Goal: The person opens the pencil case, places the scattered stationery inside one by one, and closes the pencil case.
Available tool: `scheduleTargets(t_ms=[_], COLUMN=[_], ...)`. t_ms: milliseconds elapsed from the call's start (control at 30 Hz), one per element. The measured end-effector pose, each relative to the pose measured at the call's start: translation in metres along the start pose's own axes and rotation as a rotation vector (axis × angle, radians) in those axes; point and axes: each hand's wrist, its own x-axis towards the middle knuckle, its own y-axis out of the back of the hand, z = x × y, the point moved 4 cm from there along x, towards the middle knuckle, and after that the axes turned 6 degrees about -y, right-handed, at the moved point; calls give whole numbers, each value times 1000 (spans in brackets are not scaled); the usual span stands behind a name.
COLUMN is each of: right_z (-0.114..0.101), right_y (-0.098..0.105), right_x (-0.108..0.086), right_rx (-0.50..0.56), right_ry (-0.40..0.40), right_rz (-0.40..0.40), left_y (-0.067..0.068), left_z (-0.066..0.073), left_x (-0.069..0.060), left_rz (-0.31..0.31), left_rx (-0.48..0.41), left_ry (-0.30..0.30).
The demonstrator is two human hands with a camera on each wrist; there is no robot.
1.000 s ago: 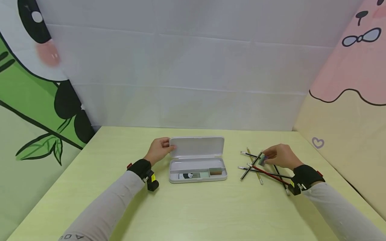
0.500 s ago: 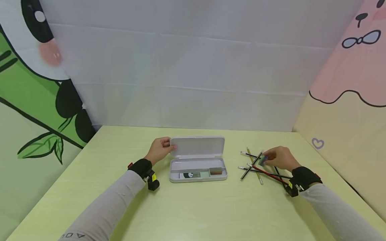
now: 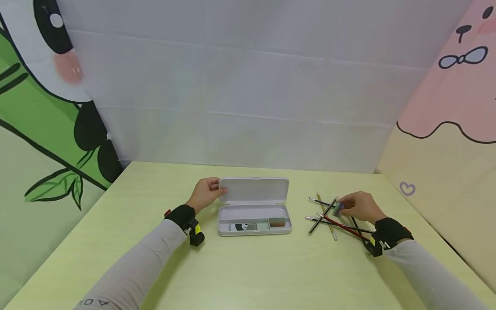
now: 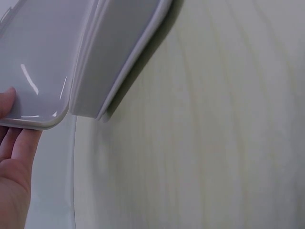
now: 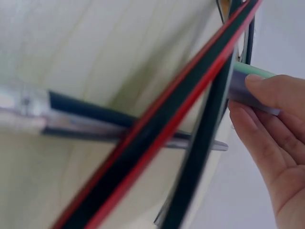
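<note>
While the left hand (image 3: 204,193) is gripping the raised lid (image 3: 255,190) of a white pencil case (image 3: 248,212), the right hand (image 3: 364,206) is pinching a small green-and-purple block (image 3: 337,210). The left thumb (image 4: 6,101) is pressing the lid's inner face and the fingers (image 4: 24,143) are bracing its outer side, closed down to the lid's thickness, at the end nearer the left edge of the counter (image 3: 248,271). The case is lying roughly midway between the counter's left and right edges, closer to the far edge; its front section is holding a panda-printed strip (image 3: 243,226) and, at the end nearer the counter's right edge, a brownish block (image 3: 277,221). The right thumb (image 5: 271,88) and fingers are standing apart only by the green-and-purple block's thickness. That block is sitting at a pile of pencils (image 3: 322,216), between the case and the counter's right edge; its contact with the counter is not showing clearly. A red-and-black pencil (image 5: 164,113) and a yellow pencil (image 3: 332,231) are crossing dark ones in the pile.
</note>
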Motion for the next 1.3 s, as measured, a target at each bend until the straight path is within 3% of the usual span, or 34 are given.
scheduleTargets(t_ms=[300, 533, 900, 1300], right_z=[-8, -32, -66, -82], right_y=[13, 19, 19, 10], right_x=[2, 3, 11, 13], right_rx=[-9, -17, 16, 77], right_ry=[11, 92, 155, 197], right_rz=[14, 27, 5, -26], left_y=[-1, -1, 0, 1], left_z=[-4, -3, -2, -1], left_x=[3, 1, 0, -1], left_rz=[-4, -6, -12, -11], left_rx=[-7, -7, -2, -13], left_ry=[-8, -8, 1, 9])
